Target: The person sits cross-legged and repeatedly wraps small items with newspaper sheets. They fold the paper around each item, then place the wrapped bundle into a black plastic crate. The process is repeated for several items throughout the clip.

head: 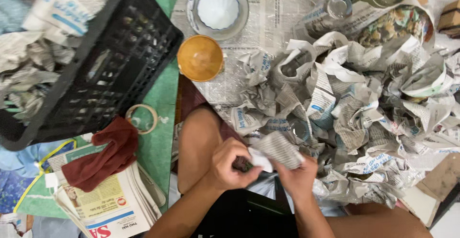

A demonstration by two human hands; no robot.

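1. We see the left hand with its fingers curled tight, pinching one edge of a small bundle wrapped in newspaper.
2. The right hand meets it from the other side, its fingers pressed onto the same wrapped bundle, thumb on top near a white corner of paper.
3. We find the bundle held between both hands, just above the person's lap and beside a bare knee.
4. Just beyond the hands, touching the bundle's far side, lies a big heap of crumpled newspaper; a glass peeks out of it near the fingers.
5. Farther out, on flat newspaper sheets, we see an orange-brown bowl and, beyond it, a white fluted bowl on a plate.
6. To the left of the knee lie a roll of tape on the green floor mat and a dark red cloth across a stack of flat newspapers.
7. A black plastic crate sits at upper left, with crumpled paper inside.
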